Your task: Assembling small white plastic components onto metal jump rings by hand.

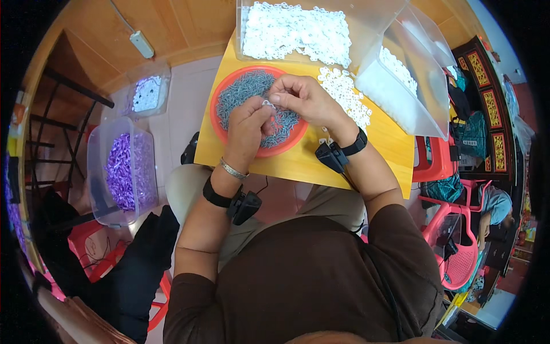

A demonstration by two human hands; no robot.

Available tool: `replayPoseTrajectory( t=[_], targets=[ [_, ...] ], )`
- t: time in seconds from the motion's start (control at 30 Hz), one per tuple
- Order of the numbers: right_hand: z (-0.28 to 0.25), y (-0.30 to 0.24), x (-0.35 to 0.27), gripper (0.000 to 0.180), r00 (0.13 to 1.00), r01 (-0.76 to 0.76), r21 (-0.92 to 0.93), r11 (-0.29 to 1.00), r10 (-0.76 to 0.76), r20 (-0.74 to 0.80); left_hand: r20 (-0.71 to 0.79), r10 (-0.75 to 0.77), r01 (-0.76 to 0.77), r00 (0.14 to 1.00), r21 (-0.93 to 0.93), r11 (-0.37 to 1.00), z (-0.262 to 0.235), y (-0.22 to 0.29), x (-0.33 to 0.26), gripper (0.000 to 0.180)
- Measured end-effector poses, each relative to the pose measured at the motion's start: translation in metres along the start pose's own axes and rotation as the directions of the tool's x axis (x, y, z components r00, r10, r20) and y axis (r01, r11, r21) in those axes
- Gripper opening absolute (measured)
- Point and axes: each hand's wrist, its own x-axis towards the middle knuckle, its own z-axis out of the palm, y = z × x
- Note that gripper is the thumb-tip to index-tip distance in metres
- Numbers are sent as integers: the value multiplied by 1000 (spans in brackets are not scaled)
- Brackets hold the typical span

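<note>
My left hand (247, 127) and my right hand (302, 98) meet over a round red tray (222, 92) heaped with small grey-blue clips. Between the fingertips of both hands sits a small white plastic ring piece (267, 104), pinched from both sides. The tray rests on a yellow board (298, 163) across my lap. Loose white ring pieces (344, 92) lie on the board just right of my right hand. Each wrist carries a black band with a small black device.
Two clear bins of white pieces stand at the board's far edge (292, 31) and far right (401, 86). On the floor at left, a clear tub of purple pieces (123, 169) and a smaller tub (148, 93). Red plastic chairs (452, 252) stand at right.
</note>
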Motion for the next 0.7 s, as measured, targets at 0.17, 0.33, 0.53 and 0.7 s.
replayPoseTrajectory(
  t=[0.17, 0.33, 0.53, 0.7],
  targets=[
    [1, 2, -2, 13, 998, 63, -159, 985, -63, 3, 8, 25, -26, 1000, 36, 999, -2, 0, 0, 16],
    [2, -3, -3, 17, 995, 95, -345, 934, -102, -1, 19, 49, -50, 999, 66, 997, -2, 2, -3, 18],
    [2, -11, -4, 19, 999, 34, -369, 929, -16, 51, 37, 41, -43, 998, 67, 997, -4, 4, -4, 18],
    [2, -9, -1, 18, 998, 30, -391, 920, -9, 54, 52, -4, 1, 999, 51, 999, -6, 5, -4, 15]
  ],
)
